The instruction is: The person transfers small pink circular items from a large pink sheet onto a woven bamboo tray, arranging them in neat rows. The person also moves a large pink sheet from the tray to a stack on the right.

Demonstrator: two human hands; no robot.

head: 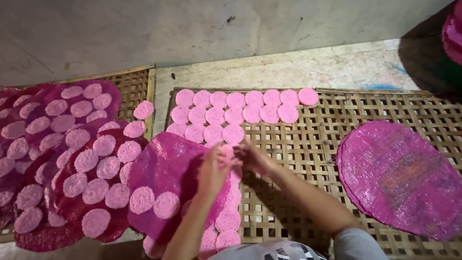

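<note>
My left hand (212, 169) and my right hand (253, 156) meet over the front edge of a woven bamboo rack (308, 144). Between their fingers they hold a small round pink disc (226, 153). Just beyond the hands, rows of the same pink discs (234, 111) lie side by side on the rack. Under my left forearm lies a large round magenta mesh mat (166, 173) with a few discs on it, and more discs (228, 219) run along its right edge.
At the left, overlapping magenta mats carry several pink discs (77, 159) over a second bamboo rack (137, 84). A bare stack of magenta mats (402, 175) rests on the right of the rack. A pale wall (192, 29) stands behind.
</note>
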